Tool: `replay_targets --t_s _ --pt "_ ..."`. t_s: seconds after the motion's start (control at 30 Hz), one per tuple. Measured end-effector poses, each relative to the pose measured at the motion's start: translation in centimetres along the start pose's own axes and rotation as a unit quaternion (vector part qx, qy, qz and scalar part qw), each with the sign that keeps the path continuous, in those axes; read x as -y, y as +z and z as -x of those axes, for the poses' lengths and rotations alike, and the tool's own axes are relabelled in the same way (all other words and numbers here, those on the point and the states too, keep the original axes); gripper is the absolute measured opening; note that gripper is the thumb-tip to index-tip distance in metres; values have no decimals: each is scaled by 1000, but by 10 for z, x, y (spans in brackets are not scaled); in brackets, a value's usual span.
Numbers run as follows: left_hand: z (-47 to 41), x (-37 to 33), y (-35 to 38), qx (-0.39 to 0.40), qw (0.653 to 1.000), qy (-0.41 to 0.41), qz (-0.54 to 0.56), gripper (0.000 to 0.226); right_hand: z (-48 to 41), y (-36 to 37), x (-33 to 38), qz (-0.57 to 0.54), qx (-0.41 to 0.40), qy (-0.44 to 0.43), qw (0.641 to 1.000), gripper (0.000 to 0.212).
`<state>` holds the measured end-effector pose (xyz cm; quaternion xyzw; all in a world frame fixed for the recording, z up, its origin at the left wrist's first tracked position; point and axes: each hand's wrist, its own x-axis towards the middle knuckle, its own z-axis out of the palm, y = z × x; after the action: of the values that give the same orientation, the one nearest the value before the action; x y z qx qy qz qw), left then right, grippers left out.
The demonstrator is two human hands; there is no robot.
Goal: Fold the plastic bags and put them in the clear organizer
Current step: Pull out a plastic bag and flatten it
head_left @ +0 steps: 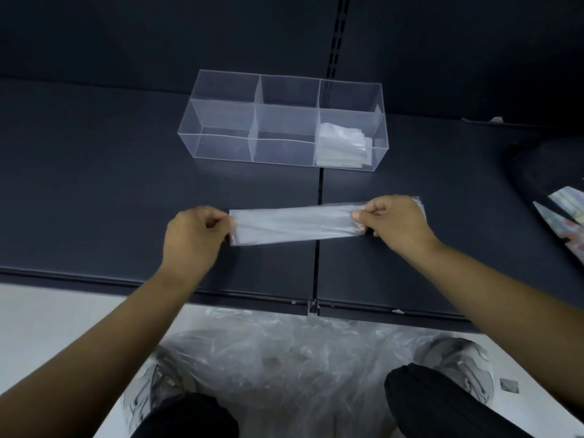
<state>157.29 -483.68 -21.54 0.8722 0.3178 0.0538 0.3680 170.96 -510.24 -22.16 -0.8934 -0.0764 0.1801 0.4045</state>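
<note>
Bag strip [294, 226], hands [196, 235] pinching both ends

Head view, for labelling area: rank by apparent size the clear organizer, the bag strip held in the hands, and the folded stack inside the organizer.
1. clear organizer
2. bag strip
3. folded stack
The strip is nearer the camera, yet the order looks clear.

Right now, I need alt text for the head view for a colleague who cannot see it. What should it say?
Two bare hands, left hand and right hand, pinch the ends of a plastic bag folded into a long strip on a dark shelf. Behind it stands a clear organizer; folded bags fill only its front right compartment. Loose plastic bags lie heaped on the floor below.
</note>
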Motion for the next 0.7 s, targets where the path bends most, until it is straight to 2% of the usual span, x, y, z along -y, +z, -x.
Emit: replay_targets --t_s 0.03,0.07,0.1,0.17,0.23,0.3,0.37,0.4,0.47,0.53,0.6,0.7 --pt "8 -4 4 -66 994 70 -53 6 -1 1 2 11 -1 -4 1000 22" --pt "19 -10 9 -106 979 151 -86 11 -1 1 3 18 -3 -9 1000 24" --pt "29 -16 17 -102 963 231 -93 19 -1 2 4 22 -4 -12 1000 26" --pt "47 -23 38 -6 938 323 -127 42 -1 4 6 25 -8 -10 1000 27" --pt "57 -24 53 96 918 311 -227 69 0 7 8 29 -19 -1 999 22" --pt "58 -16 62 126 894 275 -330 84 6 11 12 85 -76 -30 993 10" --pt "58 -10 66 124 881 265 -371 87 16 18 19 149 -128 -158 968 31" --pt "58 -9 66 121 882 263 -372 87 23 25 23 165 -104 -236 952 39" --pt "60 -13 66 122 887 259 -363 85 37 45 25 214 36 -337 916 52" --pt "60 -12 67 125 883 271 -363 83 45 59 15 299 144 -346 877 63" --pt "60 -12 66 128 883 276 -357 82 38 53 -3 367 146 -315 863 71" --pt "60 -10 65 119 884 281 -354 81 19 20 -27 401 104 -253 874 83"
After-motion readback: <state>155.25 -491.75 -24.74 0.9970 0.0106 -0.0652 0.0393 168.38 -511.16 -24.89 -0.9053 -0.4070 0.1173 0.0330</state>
